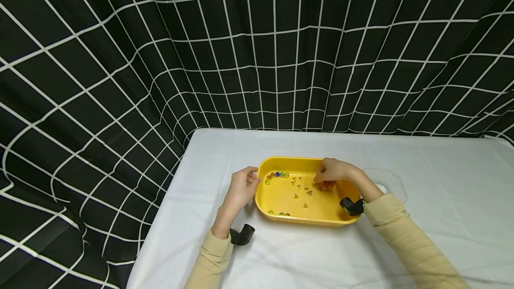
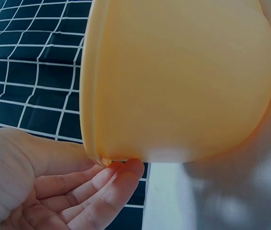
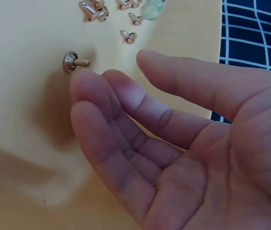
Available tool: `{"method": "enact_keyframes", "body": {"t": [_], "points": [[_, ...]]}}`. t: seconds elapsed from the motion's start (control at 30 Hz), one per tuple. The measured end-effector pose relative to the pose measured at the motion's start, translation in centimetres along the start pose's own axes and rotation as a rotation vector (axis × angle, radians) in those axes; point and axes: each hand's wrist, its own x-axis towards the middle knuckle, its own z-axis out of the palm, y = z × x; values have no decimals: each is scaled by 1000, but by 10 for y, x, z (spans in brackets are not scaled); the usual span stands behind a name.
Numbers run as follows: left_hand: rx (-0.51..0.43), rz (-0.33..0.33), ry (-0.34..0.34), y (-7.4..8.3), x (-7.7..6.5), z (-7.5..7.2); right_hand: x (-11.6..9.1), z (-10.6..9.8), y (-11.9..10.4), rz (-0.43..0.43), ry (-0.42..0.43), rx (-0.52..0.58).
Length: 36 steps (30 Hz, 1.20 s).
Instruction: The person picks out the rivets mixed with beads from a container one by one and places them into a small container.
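A yellow plastic tub [image 1: 277,200] stands on the table. My left hand [image 1: 240,186] pinches its left rim [image 2: 88,96], thumb at the edge and fingertips against the outer wall. My right hand [image 1: 335,171] reaches over the far right rim into the tub. In the right wrist view its fingers are loosely bent, the thumb apart from them, and no object shows between them. Beside the fingertips is a small brass-coloured stud [image 3: 70,62] with a round base and short stem. Several similar studs [image 1: 309,193] lie scattered on the tub's floor.
Glass marbles [image 1: 277,174] line the tub's far left corner, and a few more marbles [image 1: 282,214] lie along the near wall. A white cloth covers the table [image 1: 305,253]. Black curtain [image 1: 281,79] with a white grid hangs behind and at the left.
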Motion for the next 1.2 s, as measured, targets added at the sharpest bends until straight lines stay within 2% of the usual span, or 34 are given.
{"method": "enact_keyframes", "body": {"t": [0.57, 1.2], "points": [[-4, -10, -7, 1, 0, 0, 4, 3, 4, 0, -21, 12], [-19, -4, -6, -1, 0, 1, 4, 7, 4, -57, -21, -25]]}}
